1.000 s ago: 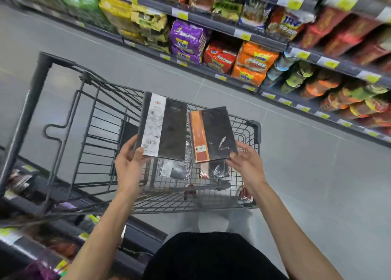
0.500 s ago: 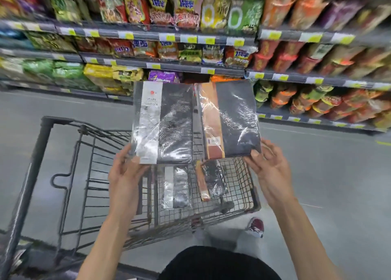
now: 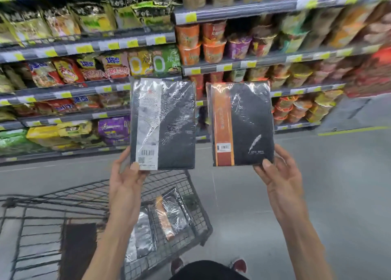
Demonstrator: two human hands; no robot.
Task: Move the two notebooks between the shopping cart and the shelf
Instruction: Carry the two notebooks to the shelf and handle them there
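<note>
Both notebooks went up and apart. Left hand (image 3: pixel 124 182) pinches the white-striped notebook (image 3: pixel 163 124); right hand (image 3: pixel 279 174) pinches the orange-striped notebook (image 3: pixel 241 124), mid-frame above the cart (image 3: pixel 196 197).

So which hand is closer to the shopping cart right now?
Left. The left hand, holding the white-striped notebook, is up over the cart; the right hand, holding the orange-striped notebook, is out to its right, over the floor.
</note>
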